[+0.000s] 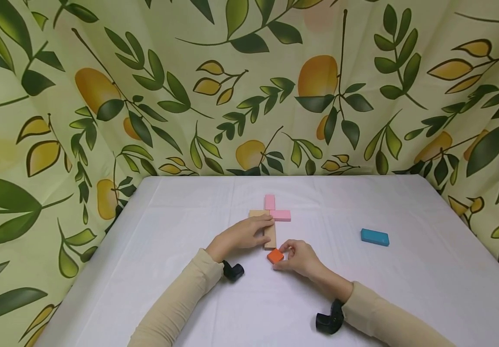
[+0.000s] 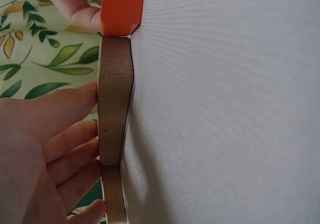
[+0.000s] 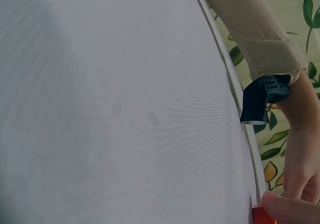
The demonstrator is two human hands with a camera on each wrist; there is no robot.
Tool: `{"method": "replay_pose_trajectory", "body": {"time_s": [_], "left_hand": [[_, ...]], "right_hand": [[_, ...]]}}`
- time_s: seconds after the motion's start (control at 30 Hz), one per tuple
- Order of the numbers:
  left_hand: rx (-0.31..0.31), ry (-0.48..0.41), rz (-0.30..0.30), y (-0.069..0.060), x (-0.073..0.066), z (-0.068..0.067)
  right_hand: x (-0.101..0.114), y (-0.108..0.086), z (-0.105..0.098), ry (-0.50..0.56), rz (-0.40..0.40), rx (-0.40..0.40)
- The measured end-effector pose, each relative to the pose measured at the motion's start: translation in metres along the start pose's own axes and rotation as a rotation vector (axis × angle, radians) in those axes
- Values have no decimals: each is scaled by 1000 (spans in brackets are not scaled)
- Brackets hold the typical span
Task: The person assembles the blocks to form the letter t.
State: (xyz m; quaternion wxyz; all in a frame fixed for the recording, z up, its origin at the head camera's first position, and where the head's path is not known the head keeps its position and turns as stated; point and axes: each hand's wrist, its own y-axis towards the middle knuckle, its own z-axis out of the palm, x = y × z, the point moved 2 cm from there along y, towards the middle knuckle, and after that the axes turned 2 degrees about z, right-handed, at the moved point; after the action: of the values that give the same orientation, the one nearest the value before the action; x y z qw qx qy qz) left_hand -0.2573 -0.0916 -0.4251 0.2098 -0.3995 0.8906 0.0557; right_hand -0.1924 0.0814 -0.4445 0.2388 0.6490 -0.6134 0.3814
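On the white table, my left hand [image 1: 245,232] rests with relaxed fingers on a lengthwise wooden block [image 1: 270,239]. A second wooden block [image 1: 256,212] lies crosswise at its far end, partly under my fingers. Two pink blocks adjoin these, one pointing away [image 1: 269,202] and one pointing right [image 1: 282,216]. My right hand [image 1: 301,259] pinches an orange block [image 1: 275,256] between thumb and fingers at the near end of the lengthwise block. In the left wrist view the orange block [image 2: 121,9] appears to meet that wooden end. The right wrist view catches only a sliver of the orange block [image 3: 263,215].
A blue block [image 1: 374,236] lies by itself to the right on the white tablecloth [image 1: 180,217]. Behind the table hangs a leaf-and-fruit patterned curtain [image 1: 154,115]. Black wrist cameras sit at the left cuff [image 1: 233,272] and the right cuff [image 1: 330,319].
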Motion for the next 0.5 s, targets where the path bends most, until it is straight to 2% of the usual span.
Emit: {"method": "replay_pose_trajectory", "body": {"time_s": [0.23, 0.5], "left_hand": [[-1, 8, 8, 1, 1, 0], [1, 7, 4, 1, 1, 0]], "right_hand": [[0, 3, 2, -36, 7, -3], [-3, 7, 0, 0, 0, 36]]}}
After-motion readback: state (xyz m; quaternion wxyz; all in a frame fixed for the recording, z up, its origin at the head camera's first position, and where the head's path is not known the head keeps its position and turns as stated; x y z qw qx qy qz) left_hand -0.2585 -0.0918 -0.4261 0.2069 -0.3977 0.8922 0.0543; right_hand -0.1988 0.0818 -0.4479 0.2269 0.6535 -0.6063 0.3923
